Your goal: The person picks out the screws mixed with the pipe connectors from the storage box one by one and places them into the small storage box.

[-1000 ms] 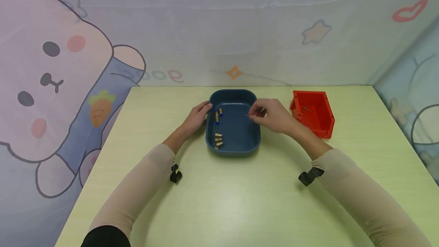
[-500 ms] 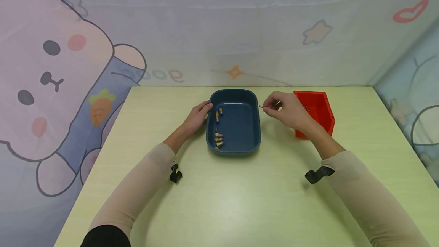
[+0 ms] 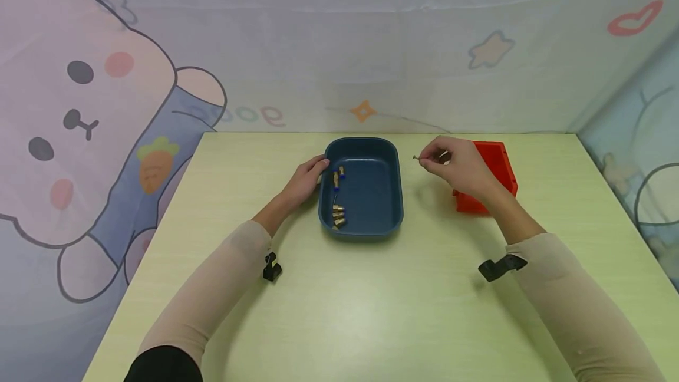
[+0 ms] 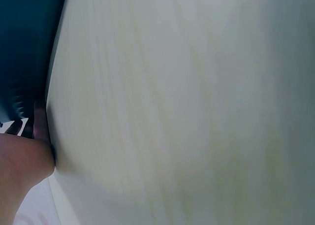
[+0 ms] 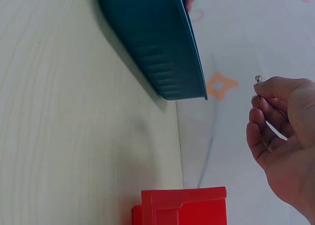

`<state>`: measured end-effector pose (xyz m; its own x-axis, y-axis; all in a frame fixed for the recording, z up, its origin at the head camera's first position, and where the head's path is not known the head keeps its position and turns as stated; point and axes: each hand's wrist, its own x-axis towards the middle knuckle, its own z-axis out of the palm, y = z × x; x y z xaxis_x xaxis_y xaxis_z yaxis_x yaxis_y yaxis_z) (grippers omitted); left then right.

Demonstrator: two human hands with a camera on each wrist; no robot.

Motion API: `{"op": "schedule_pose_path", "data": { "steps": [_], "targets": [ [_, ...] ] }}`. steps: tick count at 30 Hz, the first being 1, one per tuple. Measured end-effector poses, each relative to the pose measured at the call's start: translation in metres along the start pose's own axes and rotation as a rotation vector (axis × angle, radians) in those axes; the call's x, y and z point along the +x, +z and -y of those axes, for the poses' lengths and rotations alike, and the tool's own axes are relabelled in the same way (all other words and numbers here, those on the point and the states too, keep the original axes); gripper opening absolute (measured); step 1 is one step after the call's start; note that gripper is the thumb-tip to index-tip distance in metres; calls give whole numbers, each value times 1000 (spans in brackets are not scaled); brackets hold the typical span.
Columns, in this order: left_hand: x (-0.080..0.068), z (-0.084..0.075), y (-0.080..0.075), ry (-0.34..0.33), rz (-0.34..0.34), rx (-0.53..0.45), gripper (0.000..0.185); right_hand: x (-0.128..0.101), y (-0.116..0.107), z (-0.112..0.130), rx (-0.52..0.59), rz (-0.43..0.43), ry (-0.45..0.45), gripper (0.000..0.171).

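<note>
A dark blue rectangular tray (image 3: 362, 234) stands on the table, with several brass fittings (image 3: 339, 216), some with blue ends, along its left inner side. At the tray's left side my left hand (image 3: 303, 184) grips the wall, thumb over the rim; in the left wrist view its fingers (image 4: 41, 121) lie against the outer wall. My right hand (image 3: 462, 165) pinches a small brass-coloured screw (image 3: 416, 158) between thumb and index finger, in the air between the tray and the red bin (image 3: 501, 164). The right wrist view shows the screw's round head (image 5: 258, 79) above the fingertips.
The red bin, open at its top, stands to the tray's right, partly covered by my right hand and wrist. Behind the far table edge hangs a printed cloth (image 3: 318, 46). The pale wooden table (image 3: 361, 305) extends in front of the tray.
My right hand has moved right, from over the tray's right side to beside the red bin, still pinching the screw. The left hand and the tray have stayed in place.
</note>
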<state>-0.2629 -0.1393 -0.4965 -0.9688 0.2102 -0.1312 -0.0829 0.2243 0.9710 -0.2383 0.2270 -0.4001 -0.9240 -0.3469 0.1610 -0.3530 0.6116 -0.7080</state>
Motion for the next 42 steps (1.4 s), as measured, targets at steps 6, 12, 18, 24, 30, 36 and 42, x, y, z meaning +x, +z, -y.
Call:
{"op": "schedule_pose_path", "data": {
  "steps": [6, 12, 18, 24, 30, 36, 42],
  "targets": [
    [0, -1, 1, 4, 3, 3, 65, -2, -10, -4, -16, -22, 24, 11],
    [1, -1, 2, 4, 5, 2, 64, -3, -18, -8, -25, -36, 31, 11],
    [1, -2, 3, 3, -4, 6, 63, -4, -25, -12, -43, -54, 30, 11],
    [2, -1, 3, 7, -8, 4, 62, -6, -34, -17, -64, -61, 53, 14],
    [3, 0, 3, 13, -2, 41, 64, -9, -43, -25, -72, -71, 71, 17],
    [3, 0, 3, 15, 5, 53, 66, -11, -49, -32, -81, -69, 122, 24],
    [2, 0, 3, 11, 6, 55, 67, -11, -54, -33, -77, -82, 166, 28]
  ]
}}
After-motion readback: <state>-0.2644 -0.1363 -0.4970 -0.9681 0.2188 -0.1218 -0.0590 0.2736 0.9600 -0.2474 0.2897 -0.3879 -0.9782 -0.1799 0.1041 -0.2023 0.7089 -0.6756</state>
